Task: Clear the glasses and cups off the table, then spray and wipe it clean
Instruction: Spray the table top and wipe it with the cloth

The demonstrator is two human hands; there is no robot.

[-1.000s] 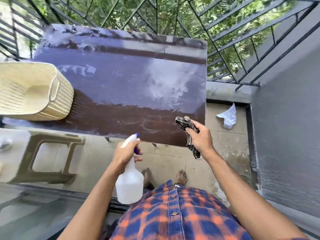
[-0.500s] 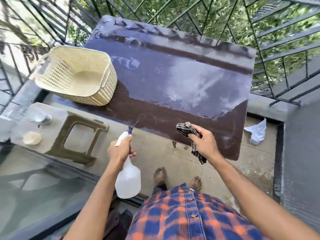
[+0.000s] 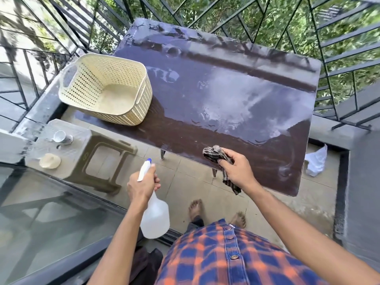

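Note:
A dark brown glossy table (image 3: pixel 236 140) stands ahead, its top wet and streaked. My left hand (image 3: pixel 143 185) grips a white spray bottle (image 3: pixel 155 217) by its neck, the blue-tipped nozzle pointing toward the table's near edge. Just over that near edge, my right hand (image 3: pixel 236 169) holds a crumpled dark striped cloth (image 3: pixel 213 154); one end hangs below the hand. A white cup (image 3: pixel 60 136) and a cream lid-like piece (image 3: pixel 50 160) sit on a plastic stool (image 3: pixel 82 153) to the left.
A cream perforated basket (image 3: pixel 107 89) stands on the table's left end, with nothing inside. Black metal railings (image 3: pixel 339 38) enclose the balcony behind and left. A glass panel (image 3: pixel 47 219) lies at lower left. A white rag (image 3: pixel 315 161) lies on the tiled floor at right.
The view has swung left and tilted, bringing the basket, stool and cup into sight. Both hands keep their grips and have shifted little relative to the table's near edge.

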